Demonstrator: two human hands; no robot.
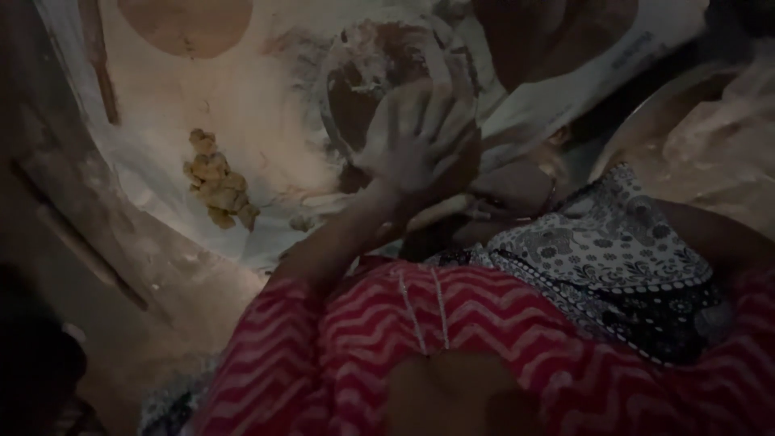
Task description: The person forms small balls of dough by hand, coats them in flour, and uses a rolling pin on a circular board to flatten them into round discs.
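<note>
Your flour-covered left hand (416,137) presses flat on dough.
Fingers are spread wide on the pale round dough disc (404,97), lying on the round dark floured board (355,81). Your right hand is hidden; I cannot tell its state.

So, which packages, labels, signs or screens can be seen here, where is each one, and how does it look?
White sack or sheet: at the upper right, spread out and creased, white with a large dark round patch and a short line of small dark print along one edge, too blurred to read.
No signs or screens show.
</note>
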